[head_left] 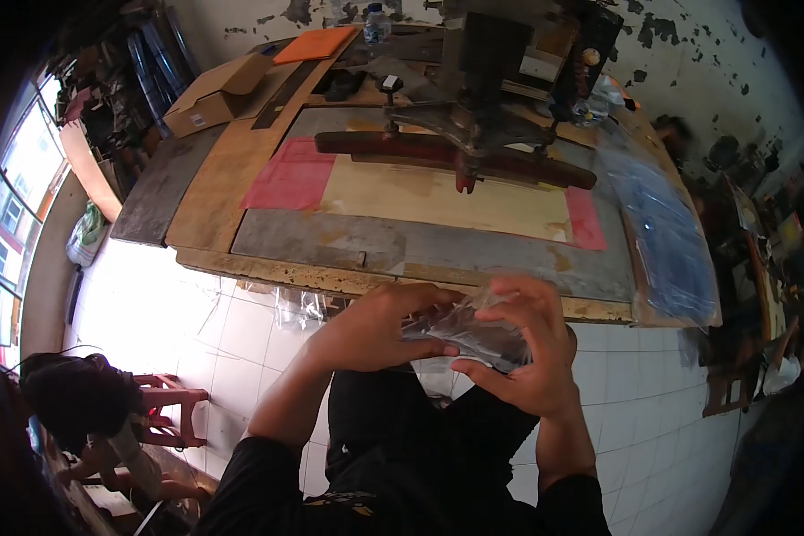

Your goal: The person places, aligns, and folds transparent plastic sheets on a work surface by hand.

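Between my two hands, just in front of the bench's near edge, is a crumpled piece of clear plastic (484,338). My left hand (380,329) grips its left side, thumb along the lower edge and fingers curled over the top. On the right side, my right hand (531,344) pinches the lower edge with the thumb while its fingers arch over the plastic. Both hands are above my lap. Beyond them stands a press with a dark red bar (456,156) over a pale yellow board (429,198), which has pink patches (290,174) at its ends.
Clear plastic sheets (665,241) are stacked on the wooden bench's (201,192) right side. At the back left sit a cardboard box (216,94) and an orange sheet (315,45); a water bottle (376,25) stands behind. Another person (89,411) is low at left by a red stool (174,406).
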### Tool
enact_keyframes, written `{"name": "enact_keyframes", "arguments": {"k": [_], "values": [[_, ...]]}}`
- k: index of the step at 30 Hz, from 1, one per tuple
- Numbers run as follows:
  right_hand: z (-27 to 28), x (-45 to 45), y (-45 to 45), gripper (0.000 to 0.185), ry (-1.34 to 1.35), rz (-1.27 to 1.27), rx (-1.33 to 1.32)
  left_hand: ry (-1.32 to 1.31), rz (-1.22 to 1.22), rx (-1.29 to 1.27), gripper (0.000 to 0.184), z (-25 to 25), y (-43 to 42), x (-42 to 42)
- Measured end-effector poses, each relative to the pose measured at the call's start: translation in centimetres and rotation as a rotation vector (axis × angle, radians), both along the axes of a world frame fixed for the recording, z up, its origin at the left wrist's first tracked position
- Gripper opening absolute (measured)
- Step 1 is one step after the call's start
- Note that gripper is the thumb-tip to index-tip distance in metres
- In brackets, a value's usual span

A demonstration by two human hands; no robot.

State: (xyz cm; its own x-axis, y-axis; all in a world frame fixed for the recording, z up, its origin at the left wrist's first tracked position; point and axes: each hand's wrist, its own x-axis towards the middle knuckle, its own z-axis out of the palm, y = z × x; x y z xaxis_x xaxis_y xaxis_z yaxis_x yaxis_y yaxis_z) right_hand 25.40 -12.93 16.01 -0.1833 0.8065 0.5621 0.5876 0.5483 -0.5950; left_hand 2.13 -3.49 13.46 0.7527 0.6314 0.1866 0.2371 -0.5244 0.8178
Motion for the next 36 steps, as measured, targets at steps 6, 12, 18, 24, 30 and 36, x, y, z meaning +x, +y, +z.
{"name": "enact_keyframes", "arguments": {"k": [6,12,18,24,30,36], "values": [[-2.4,-0.5,-1.0,0.035,0.068,0.01,-0.101,-0.058,0.062,-0.02,0.066,0.3,-1.4,0.8],[-4.3,-0.6,-0.4,0.033,0.12,0.047,-0.064,-0.085,0.066,-0.073,0.067,-0.8,-1.6,0.9],[-5.0,-0.5,0.0,0.035,0.104,0.145,-0.018,0.025,0.103,-0.095,0.061,0.4,-1.7,-0.3],[-4.4,-1.4,-0.3,0.02,0.133,0.085,-0.186,-0.051,0.11,0.025,0.057,-2.0,-2.6,0.0],[-5.5,-1.7,0.2,0.013,0.354,-0.112,-0.09,-0.097,0.105,-0.029,0.054,-1.5,-3.2,0.9],[-5.3,-0.5,0.5,0.015,0.205,-0.071,0.054,-0.204,0.247,-0.048,0.043,-1.7,-3.7,1.8]]}}
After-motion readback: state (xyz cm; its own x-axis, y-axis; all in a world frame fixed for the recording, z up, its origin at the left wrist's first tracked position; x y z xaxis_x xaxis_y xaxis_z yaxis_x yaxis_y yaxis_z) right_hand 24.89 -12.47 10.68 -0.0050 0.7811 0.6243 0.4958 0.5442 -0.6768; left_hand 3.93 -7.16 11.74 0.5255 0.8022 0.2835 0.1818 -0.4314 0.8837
